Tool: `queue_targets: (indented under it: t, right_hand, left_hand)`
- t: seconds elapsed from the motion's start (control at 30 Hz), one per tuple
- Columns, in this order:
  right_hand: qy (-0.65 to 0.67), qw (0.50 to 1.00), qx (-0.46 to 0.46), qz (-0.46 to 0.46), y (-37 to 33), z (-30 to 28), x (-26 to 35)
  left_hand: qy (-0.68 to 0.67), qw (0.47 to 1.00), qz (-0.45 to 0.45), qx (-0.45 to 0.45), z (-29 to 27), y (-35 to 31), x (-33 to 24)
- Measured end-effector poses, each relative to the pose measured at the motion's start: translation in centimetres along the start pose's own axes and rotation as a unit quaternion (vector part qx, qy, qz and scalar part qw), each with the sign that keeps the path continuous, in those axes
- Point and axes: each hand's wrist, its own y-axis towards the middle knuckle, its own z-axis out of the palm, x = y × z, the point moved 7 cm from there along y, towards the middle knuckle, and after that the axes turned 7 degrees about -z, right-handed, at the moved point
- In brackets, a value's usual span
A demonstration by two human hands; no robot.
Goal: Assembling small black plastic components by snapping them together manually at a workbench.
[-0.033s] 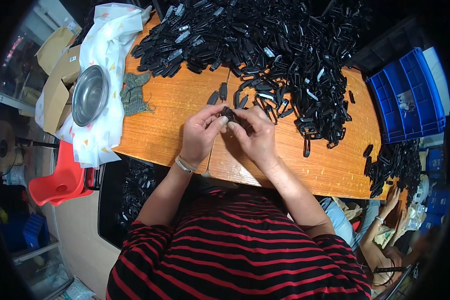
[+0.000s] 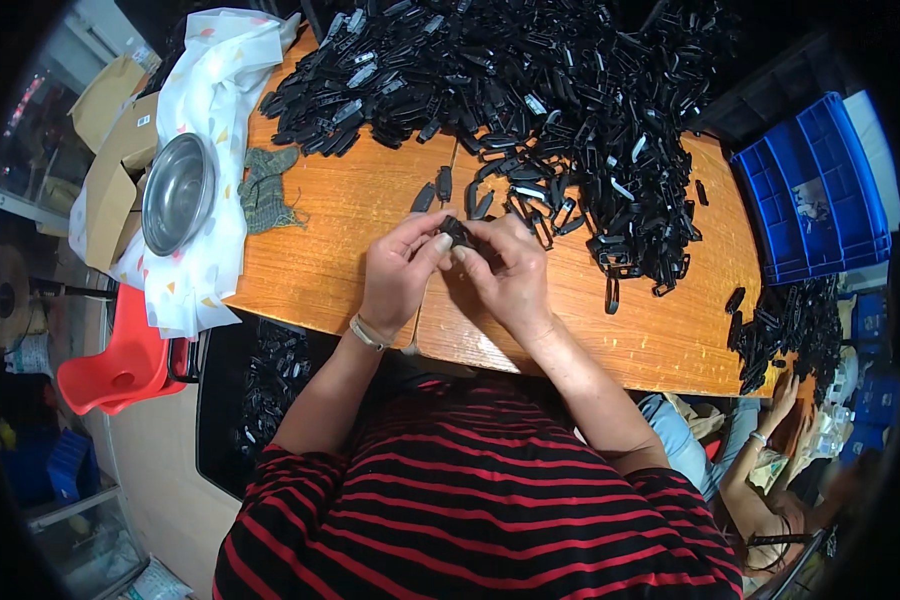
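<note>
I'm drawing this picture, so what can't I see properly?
Head view: the small black plastic piece, mostly covered by the left hand and the right hand.
Head view: the lower layers of the big heap of black plastic pieces, buried under those on top.
Head view: the bare-armed co-worker at lower right, partly lost in the picture's dark round edge.

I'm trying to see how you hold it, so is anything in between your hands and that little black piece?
Nothing visible: the left hand and right hand both touch the small black piece, though their fingers hide part of it. Two loose black parts lie on the wooden table just beyond the left hand, not in between.
</note>
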Motion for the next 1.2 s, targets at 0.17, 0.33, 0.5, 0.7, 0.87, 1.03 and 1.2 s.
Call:
queue_targets:
  t: [0.17, 0.33, 0.5, 0.7, 0.87, 1.03, 1.2]
  right_hand:
    - [-0.039, 0.999, 0.036, 0.009, -1.2, 1.3, 1.1]
    - [0.051, 0.994, 0.054, 0.075, -2.0, 2.9, 1.3]
    - [0.103, 0.984, 0.076, 0.124, -2.4, 4.8, 2.6]
    - [0.101, 0.977, 0.188, -0.014, -2.1, 4.2, 2.3]
    - [-0.168, 0.963, 0.187, -0.099, 0.4, -0.1, -0.3]
    - [-0.205, 0.941, 0.207, -0.169, 0.5, 0.7, -1.9]
    - [-0.213, 0.94, 0.197, -0.18, 0.1, 0.9, -2.0]
  left_hand:
    - [0.061, 0.996, -0.023, -0.058, -0.2, -1.6, 1.2]
    - [-0.034, 0.998, -0.046, 0.004, -0.1, -2.6, 1.0]
    - [-0.065, 0.996, -0.05, 0.026, -1.0, -3.2, 0.4]
    - [0.221, 0.946, -0.23, 0.049, -8.0, -7.9, -4.0]
    - [0.602, 0.798, 0.001, -0.039, -13.4, -10.4, -8.5]
    - [0.482, 0.862, 0.129, -0.094, -8.1, -3.0, -5.7]
    - [0.518, 0.83, 0.188, -0.079, -2.4, 3.3, -3.0]
